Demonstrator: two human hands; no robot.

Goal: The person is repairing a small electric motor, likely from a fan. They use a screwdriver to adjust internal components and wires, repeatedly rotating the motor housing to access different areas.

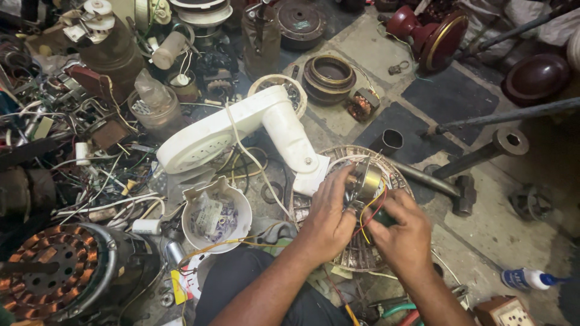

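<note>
At the far left lies a big copper-wound stator [51, 274], then a white bowl of small parts [216, 218] and a white fan housing [241, 130]. My left hand [329, 217] is closed around the small motor [364, 180], held above the wire fan guard [396, 175]. It looks dense and rigid, best gripped by its metal body, not its thin wires [370, 212]. My right hand [403, 232] pinches those wires just below it.
</note>
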